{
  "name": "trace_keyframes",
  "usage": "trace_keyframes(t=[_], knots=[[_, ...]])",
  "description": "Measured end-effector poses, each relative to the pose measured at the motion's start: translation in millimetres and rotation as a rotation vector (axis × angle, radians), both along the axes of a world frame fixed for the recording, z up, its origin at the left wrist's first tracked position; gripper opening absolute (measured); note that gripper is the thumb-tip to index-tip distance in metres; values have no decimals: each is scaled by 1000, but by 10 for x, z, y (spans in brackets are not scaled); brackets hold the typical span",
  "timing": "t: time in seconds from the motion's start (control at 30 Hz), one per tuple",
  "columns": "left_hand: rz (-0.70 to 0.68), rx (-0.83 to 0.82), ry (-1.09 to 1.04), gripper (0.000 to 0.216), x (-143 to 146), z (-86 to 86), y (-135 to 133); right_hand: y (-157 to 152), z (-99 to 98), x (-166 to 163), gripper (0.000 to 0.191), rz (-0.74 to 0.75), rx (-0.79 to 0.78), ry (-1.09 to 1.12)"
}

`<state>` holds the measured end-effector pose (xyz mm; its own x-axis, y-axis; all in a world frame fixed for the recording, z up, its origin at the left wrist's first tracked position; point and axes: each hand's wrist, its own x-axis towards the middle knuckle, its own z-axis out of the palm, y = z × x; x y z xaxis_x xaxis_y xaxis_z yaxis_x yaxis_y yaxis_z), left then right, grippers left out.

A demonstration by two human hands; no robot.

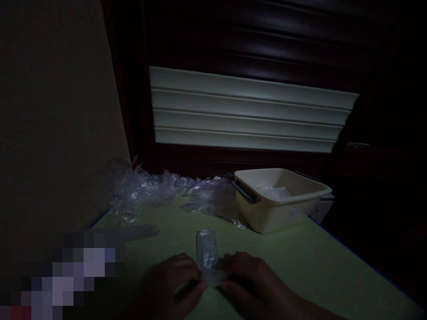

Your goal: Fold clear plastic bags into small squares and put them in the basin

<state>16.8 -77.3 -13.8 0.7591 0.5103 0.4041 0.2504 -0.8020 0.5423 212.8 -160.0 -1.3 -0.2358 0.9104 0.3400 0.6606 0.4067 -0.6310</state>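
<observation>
The left hand [182,278] and right hand [248,275] pinch the near end of a narrow clear plastic bag [207,249] at its 7 and 5 o'clock corners, the bag lying on the green tabletop [320,266] and pointing to 12 o'clock. From it, a cream plastic basin [267,215] holding clear plastic [273,192] stands at 2 o'clock, and crumpled plastic bags [160,191] spread from 10 to 12 o'clock.

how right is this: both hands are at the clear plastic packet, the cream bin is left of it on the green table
Not left: the head view shows the cream bin on the green table to the right of the clear plastic packet, with left hand and right hand at it.
</observation>
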Motion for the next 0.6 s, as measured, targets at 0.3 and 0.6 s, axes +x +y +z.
trace_keyframes(t=[0.3,0.6], knots=[[189,-108,-23,35,-18,-119,-55,26,-94,-41,8,-63,-213,337],[192,142,43,42,10,-100,-141,23,-93,-71,14,-73,-190,236]])
